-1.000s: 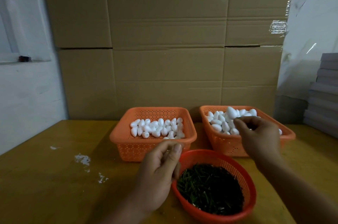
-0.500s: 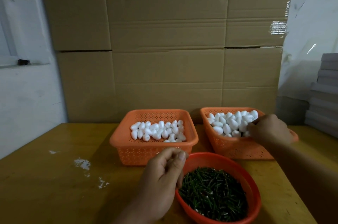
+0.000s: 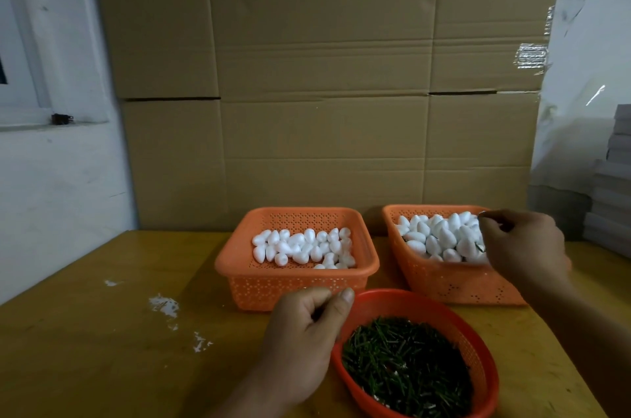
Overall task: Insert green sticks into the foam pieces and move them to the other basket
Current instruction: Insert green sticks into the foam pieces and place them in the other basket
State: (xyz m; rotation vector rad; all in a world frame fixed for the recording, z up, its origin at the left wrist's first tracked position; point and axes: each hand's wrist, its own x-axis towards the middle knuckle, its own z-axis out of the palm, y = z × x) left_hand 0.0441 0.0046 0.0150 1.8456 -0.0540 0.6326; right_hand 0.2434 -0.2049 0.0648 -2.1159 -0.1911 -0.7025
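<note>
Right hand [image 3: 522,246] loosely curled over right basket [image 3: 454,284] of unlabelled foam pieces [image 3: 440,236], grip contents unclear.

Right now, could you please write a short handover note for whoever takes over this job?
Left hand: loosely curled by the red round basket's rim; whether its grip holds a stick is unclear.
Right hand: over the right orange basket, fingers curled; contents unclear.
Green sticks fill the red basket. White foam pieces lie in the left orange basket and the right one, where a green stick tip shows.
Left: keep inserting and moving.
</note>
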